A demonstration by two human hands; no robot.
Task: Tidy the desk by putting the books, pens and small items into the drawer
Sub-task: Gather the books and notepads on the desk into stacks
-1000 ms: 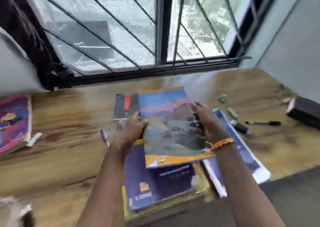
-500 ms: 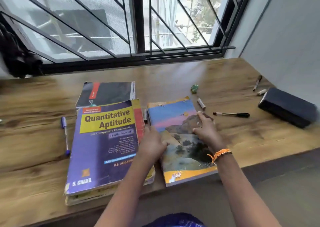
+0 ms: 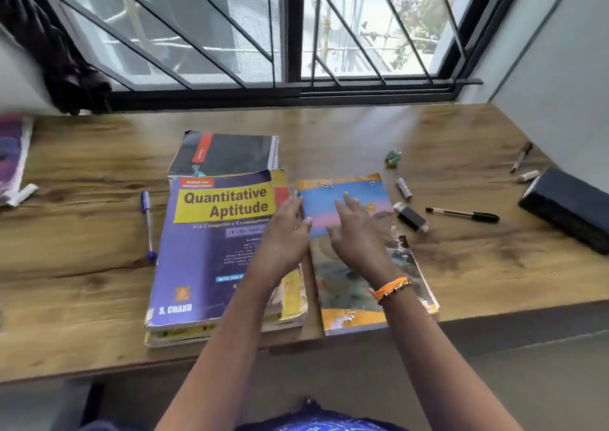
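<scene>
A thin landscape-cover book (image 3: 346,200) lies flat near the desk's front edge. My right hand (image 3: 357,233) hovers over it with fingers spread, holding nothing. My left hand (image 3: 285,239) is open at the book's left edge, over the gap beside the thick purple "Quantitative Aptitude" book (image 3: 211,252). A dark spiral notebook (image 3: 227,152) lies behind that. A blue pen (image 3: 148,226) lies to the left, a black pen (image 3: 461,213) to the right. No drawer is in view.
On the wooden desk (image 3: 82,282) are a black-and-clear USB-like item (image 3: 410,216), a small white tube (image 3: 404,188), a green crumpled scrap (image 3: 393,157), a marker (image 3: 521,156), a dark case (image 3: 570,208) at the right wall and a purple book (image 3: 11,157) far left. A barred window stands behind.
The landscape book, held up in both hands a second ago, now lies flat on the desk. Both hands have let go and lifted slightly, fingers spread.
</scene>
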